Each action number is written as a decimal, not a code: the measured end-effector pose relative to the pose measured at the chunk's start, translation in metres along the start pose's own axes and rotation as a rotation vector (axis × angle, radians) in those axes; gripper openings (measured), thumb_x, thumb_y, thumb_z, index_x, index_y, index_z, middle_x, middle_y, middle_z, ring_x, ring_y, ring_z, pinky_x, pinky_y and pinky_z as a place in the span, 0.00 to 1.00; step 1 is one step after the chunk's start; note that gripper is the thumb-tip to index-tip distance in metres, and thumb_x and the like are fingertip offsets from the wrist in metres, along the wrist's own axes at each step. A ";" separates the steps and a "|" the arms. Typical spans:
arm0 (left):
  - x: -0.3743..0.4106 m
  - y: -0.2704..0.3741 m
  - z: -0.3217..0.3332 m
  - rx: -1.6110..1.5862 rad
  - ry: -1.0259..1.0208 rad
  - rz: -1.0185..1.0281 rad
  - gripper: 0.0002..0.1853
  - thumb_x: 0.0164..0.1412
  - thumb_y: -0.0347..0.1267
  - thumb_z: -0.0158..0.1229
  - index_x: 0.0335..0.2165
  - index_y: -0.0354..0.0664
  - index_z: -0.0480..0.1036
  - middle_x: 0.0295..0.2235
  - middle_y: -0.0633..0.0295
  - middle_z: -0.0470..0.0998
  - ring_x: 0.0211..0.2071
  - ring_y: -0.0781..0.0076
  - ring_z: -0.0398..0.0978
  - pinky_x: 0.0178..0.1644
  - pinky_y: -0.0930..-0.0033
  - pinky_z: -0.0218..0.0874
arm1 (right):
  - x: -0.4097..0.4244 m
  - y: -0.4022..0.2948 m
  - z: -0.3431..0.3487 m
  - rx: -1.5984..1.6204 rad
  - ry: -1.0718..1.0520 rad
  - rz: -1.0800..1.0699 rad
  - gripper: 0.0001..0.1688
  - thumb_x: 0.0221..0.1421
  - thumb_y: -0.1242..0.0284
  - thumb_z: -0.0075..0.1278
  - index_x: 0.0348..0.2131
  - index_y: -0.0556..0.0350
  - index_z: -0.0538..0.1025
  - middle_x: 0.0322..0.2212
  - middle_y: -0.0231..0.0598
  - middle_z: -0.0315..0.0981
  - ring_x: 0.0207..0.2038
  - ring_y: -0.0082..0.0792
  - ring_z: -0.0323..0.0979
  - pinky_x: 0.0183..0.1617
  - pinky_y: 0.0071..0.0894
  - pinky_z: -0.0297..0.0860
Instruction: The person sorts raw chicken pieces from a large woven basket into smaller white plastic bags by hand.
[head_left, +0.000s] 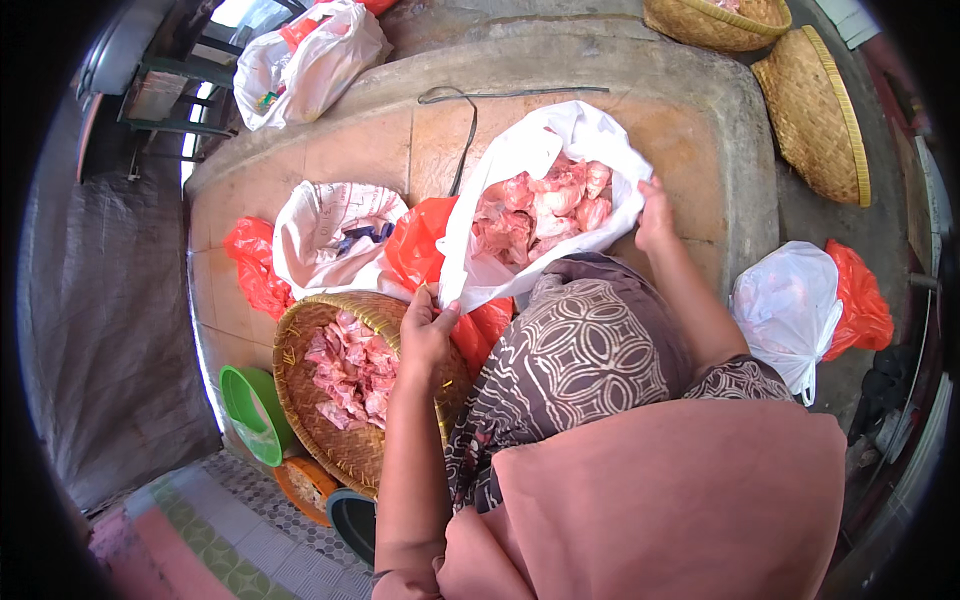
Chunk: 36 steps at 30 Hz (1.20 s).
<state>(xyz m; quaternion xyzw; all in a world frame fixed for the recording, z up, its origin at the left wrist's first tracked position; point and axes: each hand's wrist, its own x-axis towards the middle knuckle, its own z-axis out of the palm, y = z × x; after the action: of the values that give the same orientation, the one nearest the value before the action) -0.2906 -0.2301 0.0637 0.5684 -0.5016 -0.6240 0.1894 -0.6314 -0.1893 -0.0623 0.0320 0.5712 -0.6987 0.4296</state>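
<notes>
A white plastic bag (577, 120) lies wide-mouthed before me, with raw meat pieces (551, 199) that look like chicken inside. Its near left rim is pinched between the thumb and fingers of my left hand (429, 330). At the opposite side, my right hand (654, 214) grips the bag's right rim. Below my left forearm, a round woven bamboo basket (300, 405) holds more raw meat pieces (356, 371). Red plastic (420, 240) bulges out beside the white bag, partly covered by it.
A white sack (300, 259) and a red bag (259, 262) stand left. Green (255, 412) and orange (304, 487) basins flank the basket. Woven baskets (806, 120) sit far right, above a tied white bag (784, 311). A dark strap (469, 142) lies on the tiles.
</notes>
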 end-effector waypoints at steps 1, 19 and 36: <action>0.000 0.003 0.001 -0.004 -0.007 -0.017 0.12 0.54 0.21 0.49 0.40 0.37 0.65 0.34 0.66 0.71 0.35 0.82 0.66 0.41 0.79 0.55 | -0.008 -0.018 0.008 0.086 0.018 -0.019 0.21 0.52 0.74 0.37 0.48 0.57 0.64 0.43 0.37 0.68 0.47 0.32 0.65 0.52 0.31 0.58; -0.178 0.034 -0.113 -0.337 0.483 0.186 0.18 0.55 0.28 0.51 0.46 0.39 0.65 0.42 0.61 0.70 0.39 0.74 0.70 0.44 0.73 0.60 | -0.128 -0.191 0.115 -0.411 -0.738 -1.066 0.03 0.47 0.78 0.45 0.26 0.60 0.68 0.26 0.36 0.65 0.31 0.26 0.62 0.39 0.22 0.58; -0.362 -0.074 -0.211 -0.342 1.140 0.322 0.17 0.55 0.25 0.48 0.45 0.34 0.63 0.40 0.58 0.69 0.41 0.73 0.67 0.48 0.72 0.57 | -0.319 0.168 0.347 -1.931 -1.998 -0.733 0.16 0.43 0.63 0.46 0.30 0.56 0.73 0.26 0.47 0.72 0.31 0.47 0.70 0.36 0.40 0.64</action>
<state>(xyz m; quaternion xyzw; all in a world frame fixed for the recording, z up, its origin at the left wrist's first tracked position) 0.0263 0.0067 0.2214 0.6912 -0.2937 -0.2570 0.6082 -0.1691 -0.2926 0.0987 -0.9077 0.2537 0.1564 0.2956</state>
